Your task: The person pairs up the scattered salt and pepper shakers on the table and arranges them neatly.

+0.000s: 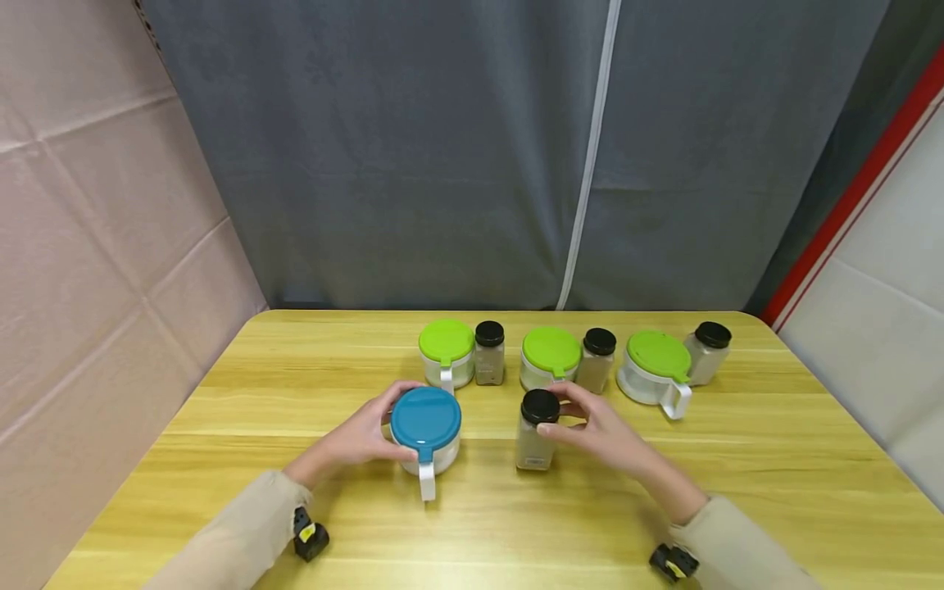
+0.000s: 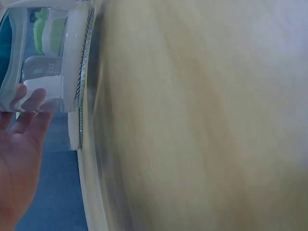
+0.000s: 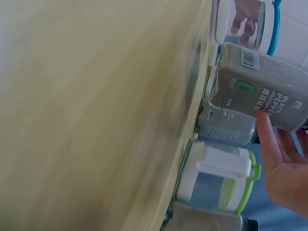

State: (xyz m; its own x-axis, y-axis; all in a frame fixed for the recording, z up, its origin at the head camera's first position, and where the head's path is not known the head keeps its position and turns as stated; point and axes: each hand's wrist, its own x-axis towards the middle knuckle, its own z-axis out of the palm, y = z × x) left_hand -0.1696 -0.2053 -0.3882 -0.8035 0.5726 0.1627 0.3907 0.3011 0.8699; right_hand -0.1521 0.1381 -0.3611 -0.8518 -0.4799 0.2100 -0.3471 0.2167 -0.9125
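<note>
A clear seasoning jar [image 1: 426, 416] with a blue lid and white handle is at the front centre-left. My left hand [image 1: 366, 428] grips it from the left, thumb near the front and fingers round the far side; fingertips show through its wall in the left wrist view. To its right, my right hand [image 1: 606, 430] holds a black pepper bottle [image 1: 534, 447] with a black cap, thumb in front and fingers behind. The right wrist view shows the bottle's label [image 3: 262, 94] and its slight tilt. Whether its base touches the table cannot be told.
Along the back stand three green-lidded jars, left [image 1: 447, 342], middle [image 1: 551, 351] and right [image 1: 656, 356]. Beside each is a black-capped bottle: left [image 1: 490, 354], middle [image 1: 596, 365], right [image 1: 708, 352]. A grey curtain [image 1: 442, 164] hangs behind the wooden table [image 1: 479, 541].
</note>
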